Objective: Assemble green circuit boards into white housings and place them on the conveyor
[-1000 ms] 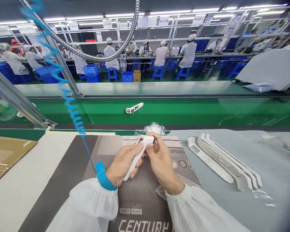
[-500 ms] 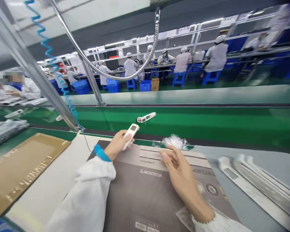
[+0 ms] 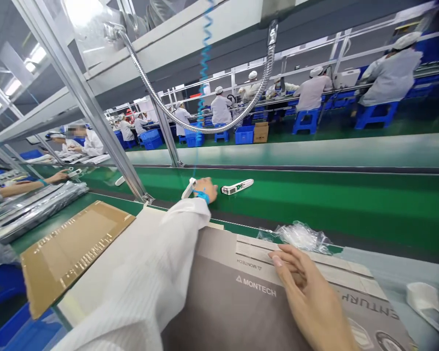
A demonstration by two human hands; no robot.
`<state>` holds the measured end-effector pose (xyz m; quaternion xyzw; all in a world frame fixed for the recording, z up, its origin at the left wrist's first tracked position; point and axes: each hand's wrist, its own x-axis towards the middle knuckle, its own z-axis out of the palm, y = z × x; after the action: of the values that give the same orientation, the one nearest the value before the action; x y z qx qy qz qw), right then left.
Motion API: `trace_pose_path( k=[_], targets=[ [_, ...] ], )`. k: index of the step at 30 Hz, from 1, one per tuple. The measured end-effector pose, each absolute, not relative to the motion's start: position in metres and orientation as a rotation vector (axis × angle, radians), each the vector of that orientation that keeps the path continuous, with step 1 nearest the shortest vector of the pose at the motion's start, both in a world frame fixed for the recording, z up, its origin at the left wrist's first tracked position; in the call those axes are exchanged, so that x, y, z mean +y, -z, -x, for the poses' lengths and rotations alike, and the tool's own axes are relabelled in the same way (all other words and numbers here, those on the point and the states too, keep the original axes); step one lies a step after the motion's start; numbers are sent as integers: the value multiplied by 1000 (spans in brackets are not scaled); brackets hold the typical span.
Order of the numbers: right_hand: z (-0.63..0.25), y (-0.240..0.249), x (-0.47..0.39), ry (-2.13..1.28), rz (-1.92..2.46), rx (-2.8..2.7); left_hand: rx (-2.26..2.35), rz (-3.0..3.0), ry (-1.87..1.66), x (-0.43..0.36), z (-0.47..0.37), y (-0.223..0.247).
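While the left hand (image 3: 208,189) flanks the white handheld device (image 3: 188,189), grip unclear, mind that open casing (image 3: 246,185); right hand (image 3: 314,297) apart, loosely curled.

My left hand (image 3: 206,189) has moved from above the printed cardboard (image 3: 223,302) to the green belt (image 3: 336,209) — the white handset (image 3: 189,189) beside it. My right hand (image 3: 310,292), earlier on the handset, is off it — fingers loosely curled.
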<state>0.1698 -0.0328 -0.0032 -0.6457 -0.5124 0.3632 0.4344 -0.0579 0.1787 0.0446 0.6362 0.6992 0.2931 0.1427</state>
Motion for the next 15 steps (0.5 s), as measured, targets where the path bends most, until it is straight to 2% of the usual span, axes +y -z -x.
trace_pose_path(
  k=[3, 7, 15],
  targets=[
    [-172, 7, -31, -895, 1644, -1304, 1960, -1853, -790, 188, 22, -32],
    [-176, 11, -28, -910, 1662, -1333, 1987, -1734, -892, 182, 1, -26],
    [-171, 2, -36, -858, 1533, -1329, 1575, -1501, -1378, 104, 23, -79]
  ],
)
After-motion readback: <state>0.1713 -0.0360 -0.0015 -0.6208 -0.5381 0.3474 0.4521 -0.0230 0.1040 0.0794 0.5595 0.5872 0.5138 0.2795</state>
